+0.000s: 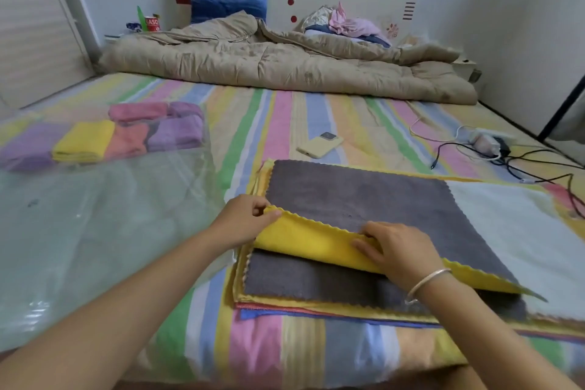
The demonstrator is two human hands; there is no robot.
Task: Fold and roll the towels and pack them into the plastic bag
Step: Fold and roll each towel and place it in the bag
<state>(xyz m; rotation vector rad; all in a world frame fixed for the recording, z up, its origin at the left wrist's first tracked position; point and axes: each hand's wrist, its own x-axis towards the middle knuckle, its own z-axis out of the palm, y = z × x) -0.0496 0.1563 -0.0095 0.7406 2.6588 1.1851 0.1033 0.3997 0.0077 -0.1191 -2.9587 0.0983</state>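
A towel with a grey top and a yellow underside point(357, 196) lies on a flat stack of towels point(316, 282) on the bed. Its near edge is folded up and away from me, showing the yellow side. My left hand point(243, 222) pinches the left corner of that lifted edge. My right hand point(392, 247) grips the same edge further right, a silver bangle on its wrist. A clear plastic bag point(95, 225) spreads over the bed on the left, with several rolled and folded towels point(126, 136) in purple, yellow, orange and pink at its far end.
A cream phone point(319, 146) lies on the striped sheet beyond the stack. Cables and a charger point(487, 146) trail at the right. A beige quilt point(269, 63), a blue pillow point(228, 0) and clothes point(348, 24) sit at the headboard.
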